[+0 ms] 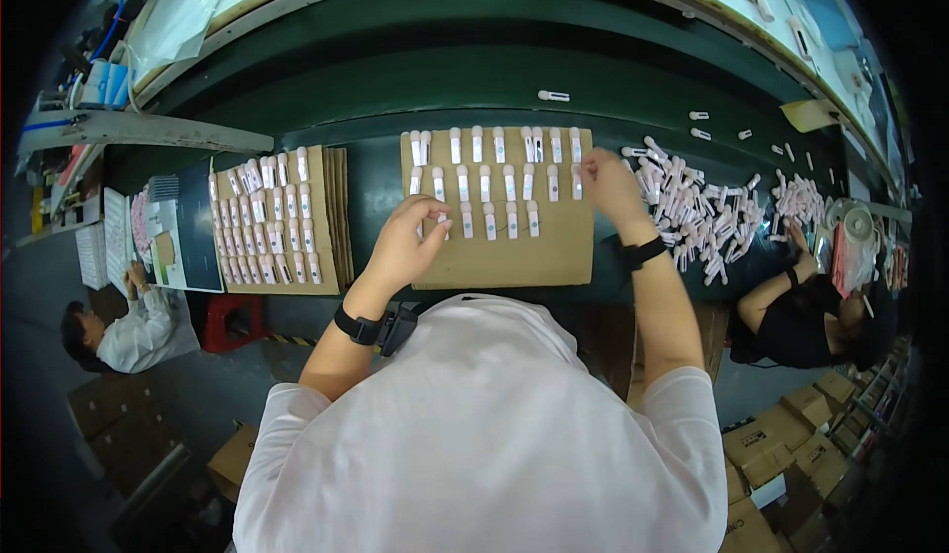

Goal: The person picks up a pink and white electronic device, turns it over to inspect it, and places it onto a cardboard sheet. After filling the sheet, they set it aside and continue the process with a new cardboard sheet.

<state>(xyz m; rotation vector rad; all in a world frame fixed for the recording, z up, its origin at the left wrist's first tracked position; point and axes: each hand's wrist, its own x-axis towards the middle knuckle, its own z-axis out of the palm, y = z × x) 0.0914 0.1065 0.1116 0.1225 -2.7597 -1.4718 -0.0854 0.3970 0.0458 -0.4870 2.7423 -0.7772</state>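
Observation:
My left hand (pixel 407 241) is at the left side of a brown cardboard sheet (pixel 504 262). Its thumb and forefinger close around a small white stick with a pink rounded head (pixel 444 221), partly hidden by the fingers. At the sheet's right edge, the bent fingers of my right hand (pixel 613 189) pinch at the pink head of another such stick (pixel 578 185). Rows of these sticks (pixel 485 185) lie upright on the sheet, heads away from me. Some show a dark slot, others a small round mark.
Loose sticks (pixel 682 202) are heaped to the right. A stack of cardboard sheets bearing filled rows (pixel 259 219) stands left. One stick (pixel 554 95) lies on the green belt (pixel 425 59) beyond. Co-workers sit left (pixel 148 331) and right (pixel 806 306); cartons (pixel 766 449) stand behind on the right.

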